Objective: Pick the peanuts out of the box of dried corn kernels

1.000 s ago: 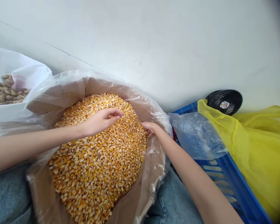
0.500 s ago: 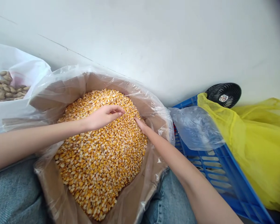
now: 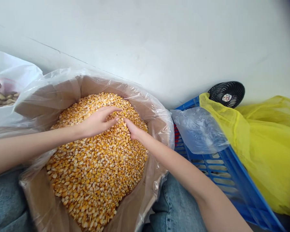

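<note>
A cardboard box lined with clear plastic point(image 3: 159, 119) sits between my knees, heaped with yellow corn kernels point(image 3: 94, 170). My left hand point(image 3: 96, 121) lies on the top of the heap with its fingers stretched out and close together, palm down. My right hand point(image 3: 133, 129) reaches in from the right and rests flat on the kernels. Its fingertips meet those of my left hand and are partly sunk in the corn. Neither hand visibly holds anything.
A white bag of peanuts in their shells point(image 3: 0, 96) stands at the far left. On the right is a blue plastic crate point(image 3: 222, 174) holding a clear bag point(image 3: 198, 132) and a yellow bag point(image 3: 268, 145), with a small black fan point(image 3: 227, 93) behind. A white wall lies beyond.
My right hand has left the box's right rim and slid left across the corn to meet my left hand. My left hand's fingers have straightened and dropped onto the heap.
</note>
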A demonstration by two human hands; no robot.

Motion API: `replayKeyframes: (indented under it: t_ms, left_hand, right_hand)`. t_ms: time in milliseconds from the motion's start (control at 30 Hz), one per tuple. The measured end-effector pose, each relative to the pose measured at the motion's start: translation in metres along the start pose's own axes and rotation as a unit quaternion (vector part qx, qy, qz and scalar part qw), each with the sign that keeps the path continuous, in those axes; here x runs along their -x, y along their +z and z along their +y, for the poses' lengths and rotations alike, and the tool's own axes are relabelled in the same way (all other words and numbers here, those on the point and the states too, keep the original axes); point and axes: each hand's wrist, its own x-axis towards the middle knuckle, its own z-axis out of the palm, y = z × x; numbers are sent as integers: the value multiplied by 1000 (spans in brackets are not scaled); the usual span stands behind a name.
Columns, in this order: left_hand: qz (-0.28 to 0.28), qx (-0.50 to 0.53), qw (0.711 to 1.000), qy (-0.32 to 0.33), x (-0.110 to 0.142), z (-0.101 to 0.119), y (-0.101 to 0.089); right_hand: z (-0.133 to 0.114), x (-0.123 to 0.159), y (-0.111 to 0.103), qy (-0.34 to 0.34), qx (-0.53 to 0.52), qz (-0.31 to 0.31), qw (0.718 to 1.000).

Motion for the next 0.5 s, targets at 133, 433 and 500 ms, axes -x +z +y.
replayKeyframes:
  t_ms: [133, 433, 500]
  left_hand:
    - [26, -85, 995, 49, 0, 0, 5]
    - [-99, -234, 967, -6, 9, -28, 19]
    - [-101, -248, 964, 5, 9, -30, 20]
  right_hand:
    - [-10, 33, 24, -157, 160, -22, 974]
    - [-65, 42, -36, -23, 351, 68, 934]
    - [-61, 25, -55, -30, 358, 205, 910]
